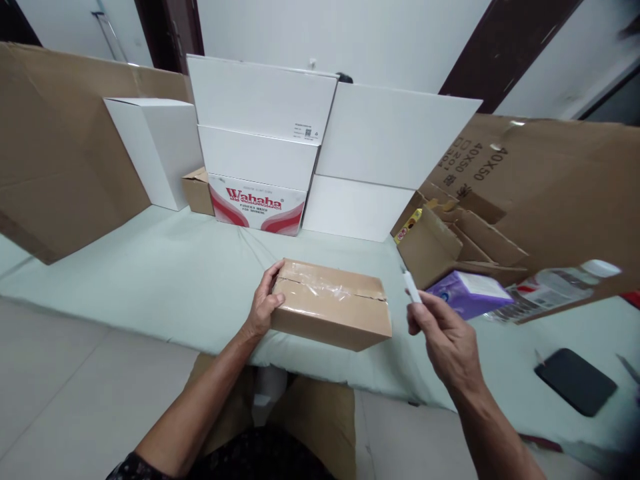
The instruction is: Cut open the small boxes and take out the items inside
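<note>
A brown cardboard box (333, 310) sits near the front edge of the table, with clear tape across its top. Along its lid runs a slit with a ragged tape edge. My left hand (265, 300) is closed on the box's left end, thumb on top. To the right of the box, my right hand (445, 333) grips a slim white box cutter (411, 287) between thumb and fingers. Its narrow tip points up and away from me, apart from the box. Part of the cutter is hidden in my fingers.
White cartons, one printed Wahaha (257, 203), stand behind. On the right are an open cardboard box (430, 243), a purple tissue pack (463, 293), a plastic bottle (555, 290) and a black flat object (575, 381). Large cardboard panels (75, 153) flank the table (165, 267).
</note>
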{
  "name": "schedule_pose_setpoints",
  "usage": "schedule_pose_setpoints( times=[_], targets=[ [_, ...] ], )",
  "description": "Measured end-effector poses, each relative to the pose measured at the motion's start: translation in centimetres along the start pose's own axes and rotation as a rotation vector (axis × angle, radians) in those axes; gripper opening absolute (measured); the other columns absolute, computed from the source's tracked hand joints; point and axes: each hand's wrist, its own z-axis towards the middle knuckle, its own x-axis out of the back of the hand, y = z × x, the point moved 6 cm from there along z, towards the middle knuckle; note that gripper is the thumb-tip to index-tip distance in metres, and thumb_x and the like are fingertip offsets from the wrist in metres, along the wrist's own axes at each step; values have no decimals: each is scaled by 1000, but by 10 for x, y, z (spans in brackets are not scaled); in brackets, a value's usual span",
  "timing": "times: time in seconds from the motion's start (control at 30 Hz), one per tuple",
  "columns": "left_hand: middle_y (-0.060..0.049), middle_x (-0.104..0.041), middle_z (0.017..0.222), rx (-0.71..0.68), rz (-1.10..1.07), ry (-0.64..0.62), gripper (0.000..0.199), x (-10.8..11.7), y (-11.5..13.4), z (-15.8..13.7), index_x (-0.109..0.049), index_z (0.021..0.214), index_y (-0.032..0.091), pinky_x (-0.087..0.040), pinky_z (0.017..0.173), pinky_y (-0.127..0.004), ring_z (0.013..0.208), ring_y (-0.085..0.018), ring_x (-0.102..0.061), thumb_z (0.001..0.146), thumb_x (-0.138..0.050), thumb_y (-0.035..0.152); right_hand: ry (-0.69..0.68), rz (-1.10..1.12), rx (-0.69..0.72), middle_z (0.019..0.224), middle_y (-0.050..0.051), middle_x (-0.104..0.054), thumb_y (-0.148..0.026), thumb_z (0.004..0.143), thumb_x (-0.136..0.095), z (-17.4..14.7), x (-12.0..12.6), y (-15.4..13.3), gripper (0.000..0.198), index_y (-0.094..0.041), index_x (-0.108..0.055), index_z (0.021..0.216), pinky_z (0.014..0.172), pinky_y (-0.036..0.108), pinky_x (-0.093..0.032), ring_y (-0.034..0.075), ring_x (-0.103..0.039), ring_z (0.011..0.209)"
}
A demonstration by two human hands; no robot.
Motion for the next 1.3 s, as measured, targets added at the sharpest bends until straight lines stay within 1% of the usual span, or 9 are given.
schedule_pose_setpoints(
  times=[0.1, 0.2, 0.27, 0.37, 0.47, 0.6, 0.8, 1.03, 1.3],
  targets=[
    [-12, -60, 147, 23, -4, -15, 76, 1, -1, 0, -52, 146, 19, -40, 115, -50, 136, -37, -53, 74, -64, 41, -179, -116, 175, 84, 5, -75, -50, 100, -50, -3, -14, -47, 39, -22, -72, 116, 71, 32, -57, 21, -71, 78],
    [-11, -57, 150, 49, 38, -27, 75, 5, 3, 4, -56, 144, 20, -36, 118, -52, 140, -39, -50, 70, -62, 33, -320, -253, 291, 108, 8, -80, -45, 104, -42, -4, -30, -75, 42, -22, -73, 122, 81, 33, -59, 25, -75, 99],
    [-10, -53, 154, 25, 129, -20, 72, 7, 14, 10, -63, 138, 22, -31, 122, -53, 145, -39, -44, 66, -62, 27, -414, -328, 331, 115, 8, -80, -43, 105, -42, -4, -40, -84, 42, -23, -72, 124, 82, 33, -59, 25, -76, 101],
    [-10, -49, 157, -34, 278, -30, 67, 4, 32, 19, -68, 131, 22, -25, 126, -53, 150, -39, -38, 65, -63, 23, -517, -417, 381, 113, 7, -80, -43, 105, -41, -1, -51, -89, 40, -24, -74, 119, 77, 33, -58, 25, -76, 95],
    [-13, -50, 155, -11, 322, -83, 59, -3, 35, 25, -72, 125, 20, -24, 126, -54, 150, -39, -39, 67, -62, 25, -533, -497, 433, 106, 8, -81, -39, 106, -36, 3, -56, -91, 41, -23, -73, 115, 74, 32, -55, 24, -75, 90],
    [-10, -46, 158, 12, 277, -94, 57, -5, 26, 24, -73, 120, 21, -23, 127, -56, 152, -39, -33, 65, -57, 24, -522, -588, 450, 100, 8, -80, -36, 106, -36, 11, -61, -95, 40, -21, -72, 114, 68, 31, -51, 23, -73, 82],
    [-9, -47, 158, -13, 230, -89, 59, -3, 19, 21, -74, 118, 21, -22, 127, -56, 153, -39, -31, 63, -55, 22, -603, -717, 525, 103, 6, -79, -32, 106, -37, 16, -85, -114, 35, -23, -71, 110, 70, 29, -45, 21, -71, 86],
    [-7, -46, 160, -5, 209, -78, 57, -4, 19, 20, -74, 118, 22, -22, 127, -55, 154, -39, -30, 63, -56, 22, -718, -988, 574, 94, 6, -77, -33, 105, -41, 25, -109, -130, 33, -21, -70, 96, 57, 28, -31, 16, -67, 71],
    [-7, -45, 161, -6, 229, -100, 56, -2, 18, 19, -73, 116, 22, -22, 127, -57, 154, -39, -30, 63, -55, 23, -808, -1179, 544, 96, 12, -78, -20, 101, -49, 27, -100, -127, 26, -19, -74, 103, 55, 30, -35, 23, -71, 73]
  ],
)
